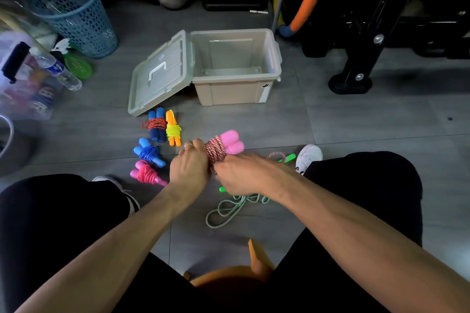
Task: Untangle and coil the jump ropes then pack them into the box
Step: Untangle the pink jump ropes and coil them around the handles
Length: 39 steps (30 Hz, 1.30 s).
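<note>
My left hand [190, 165] and my right hand [237, 175] both grip a pink-handled jump rope [223, 146], its red-and-white cord wound tightly around the two handles. On the floor to the left lie several coiled ropes: dark blue handles with red cord [156, 124], orange handles with yellow cord [173, 129], a blue one [148, 152] and a pink one [147, 173]. A loose green rope [229, 208] lies tangled under my right forearm. The beige box [236, 89] stands beyond, with nothing in it, its lid [159, 73] hanging open to the left.
A blue mesh basket [73, 15], a water bottle [56, 68] and a clear bin [23, 84] sit at the left. Black equipment legs [356, 68] stand at the right. My knees and white shoes [307, 156] flank the ropes; an orange stool [239, 277] is under me.
</note>
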{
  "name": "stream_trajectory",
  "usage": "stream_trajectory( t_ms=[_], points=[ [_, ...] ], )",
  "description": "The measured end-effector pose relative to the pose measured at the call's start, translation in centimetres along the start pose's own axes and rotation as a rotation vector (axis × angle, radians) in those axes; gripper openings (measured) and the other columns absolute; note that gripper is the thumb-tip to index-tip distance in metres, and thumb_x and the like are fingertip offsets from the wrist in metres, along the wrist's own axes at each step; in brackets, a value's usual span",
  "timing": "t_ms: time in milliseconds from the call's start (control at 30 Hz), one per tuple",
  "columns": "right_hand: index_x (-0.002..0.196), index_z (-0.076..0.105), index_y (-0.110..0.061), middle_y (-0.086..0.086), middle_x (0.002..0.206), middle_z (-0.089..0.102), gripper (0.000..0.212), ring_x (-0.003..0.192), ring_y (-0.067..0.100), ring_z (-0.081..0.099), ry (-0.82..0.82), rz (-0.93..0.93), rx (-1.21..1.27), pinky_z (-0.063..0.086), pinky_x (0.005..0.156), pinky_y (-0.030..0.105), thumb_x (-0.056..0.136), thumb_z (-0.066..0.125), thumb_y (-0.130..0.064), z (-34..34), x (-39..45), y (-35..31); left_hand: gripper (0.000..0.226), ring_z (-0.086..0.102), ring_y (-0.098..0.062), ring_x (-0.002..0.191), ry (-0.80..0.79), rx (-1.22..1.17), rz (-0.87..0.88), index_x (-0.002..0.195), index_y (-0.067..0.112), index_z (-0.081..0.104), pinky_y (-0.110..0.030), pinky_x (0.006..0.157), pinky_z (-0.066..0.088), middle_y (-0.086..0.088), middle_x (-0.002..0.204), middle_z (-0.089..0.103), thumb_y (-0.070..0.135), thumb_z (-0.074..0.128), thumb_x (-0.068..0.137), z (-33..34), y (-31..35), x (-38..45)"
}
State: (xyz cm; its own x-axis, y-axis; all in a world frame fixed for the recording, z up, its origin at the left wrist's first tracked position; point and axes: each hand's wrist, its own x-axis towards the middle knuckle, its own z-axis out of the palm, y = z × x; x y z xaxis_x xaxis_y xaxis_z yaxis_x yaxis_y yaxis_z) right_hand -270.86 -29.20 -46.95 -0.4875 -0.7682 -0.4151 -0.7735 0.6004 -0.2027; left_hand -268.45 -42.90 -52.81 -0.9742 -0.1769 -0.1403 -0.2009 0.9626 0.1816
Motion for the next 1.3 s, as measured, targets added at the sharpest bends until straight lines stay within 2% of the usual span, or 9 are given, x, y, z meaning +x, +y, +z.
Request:
stream_trajectory(
  t_ms=[200,367,500,633,733,833,967,1067,1300],
  points=[
    [0.091,0.063,-0.014,0.004,0.09,0.064,0.021,0.073,0.025,0.058,-0.051,0.024,0.023,0.042,0.061,0.034,0.096,0.054,-0.032,-2.9,0.8,0.9,0.024,0.058,-0.032,0.11,-0.124,0.286,0.146,0.114,0.007,0.055,-0.036,0.081,0.046,-0.012,0.116,0.062,0.016,0.048,0.093,0.9,0.5,-0.6],
    [0.083,0.071,-0.017,0.006,0.073,0.07,0.027,0.07,0.026,0.066,-0.04,0.075,0.24,0.053,0.065,0.035,0.084,0.069,-0.045,-4.0,2.2,4.8,0.019,0.065,-0.036,0.086,-0.074,0.173,0.667,0.093,0.002,0.066,-0.039,0.073,0.054,-0.016,0.088,0.068,0.002,0.066,0.074,1.3,-0.5,-1.3],
    [0.073,0.07,-0.023,0.005,0.062,0.062,0.024,0.057,0.026,0.054,-0.026,0.08,0.443,0.045,0.057,0.035,0.083,0.071,-0.045,-3.2,2.6,7.3,0.022,0.065,-0.027,0.071,-0.043,-0.068,0.908,0.09,0.009,0.063,-0.032,0.063,0.057,-0.007,0.076,0.065,0.023,0.06,0.073,0.9,-2.7,-1.2],
    [0.081,0.073,-0.019,0.017,0.071,0.063,0.035,0.062,0.027,0.048,0.091,0.144,0.63,0.039,0.061,0.035,0.085,0.065,-0.052,-2.9,2.1,9.9,0.021,0.06,-0.027,0.06,0.092,-0.517,0.647,0.091,0.011,0.053,-0.03,0.055,0.05,-0.005,0.07,0.061,0.022,0.047,0.074,-1.1,-3.6,-0.4],
    [0.088,0.075,-0.011,-0.009,0.055,0.061,0.031,0.053,0.001,0.044,0.15,0.145,0.762,0.037,0.058,0.024,0.092,0.063,-0.04,-2.0,1.4,9.7,0.018,0.056,-0.014,0.06,0.119,-0.728,0.459,0.084,0.009,0.057,-0.027,0.055,0.047,0.008,0.068,0.057,0.023,0.057,0.073,-1.6,-3.1,-0.5],
    [0.079,0.07,-0.018,-0.017,0.047,0.044,0.024,0.046,-0.001,0.036,0.178,0.145,0.855,0.028,0.051,0.017,0.098,0.058,-0.026,-0.6,0.8,8.5,0.017,0.056,-0.006,0.057,0.007,-0.946,0.229,0.075,0.014,0.06,-0.027,0.054,0.047,0.003,0.061,0.062,0.03,0.067,0.077,-1.7,-2.2,-1.1],
    [0.09,0.074,-0.015,-0.007,0.066,0.06,0.021,0.059,0.008,0.047,0.266,0.185,0.741,0.034,0.058,0.027,0.098,0.056,-0.024,0.2,0.7,7.5,0.031,0.056,-0.024,0.057,-0.062,-1.229,0.038,0.063,0.002,0.06,-0.04,0.065,0.05,-0.007,0.056,0.059,0.018,0.069,0.088,-2.0,-1.3,-1.2],
    [0.09,0.074,-0.014,0.001,0.068,0.065,0.02,0.058,0.013,0.05,0.345,0.187,0.672,0.036,0.057,0.029,0.096,0.058,-0.024,-0.2,0.1,6.5,0.037,0.05,-0.025,0.057,-0.112,-1.409,-0.129,0.052,0.014,0.058,-0.044,0.067,0.047,-0.01,0.055,0.053,0.018,0.068,0.088,-2.3,-0.6,-0.9],
    [0.087,0.068,-0.008,0.012,0.08,0.068,0.037,0.073,0.03,0.057,0.422,0.197,0.297,0.042,0.063,0.035,0.1,0.047,-0.035,-1.1,-1.4,4.0,0.023,0.042,-0.018,0.041,-0.058,-1.351,-0.381,0.062,0.002,0.055,-0.029,0.048,0.036,-0.006,0.046,0.049,-0.003,0.059,0.084,-2.3,1.8,-0.5]
  ],
)
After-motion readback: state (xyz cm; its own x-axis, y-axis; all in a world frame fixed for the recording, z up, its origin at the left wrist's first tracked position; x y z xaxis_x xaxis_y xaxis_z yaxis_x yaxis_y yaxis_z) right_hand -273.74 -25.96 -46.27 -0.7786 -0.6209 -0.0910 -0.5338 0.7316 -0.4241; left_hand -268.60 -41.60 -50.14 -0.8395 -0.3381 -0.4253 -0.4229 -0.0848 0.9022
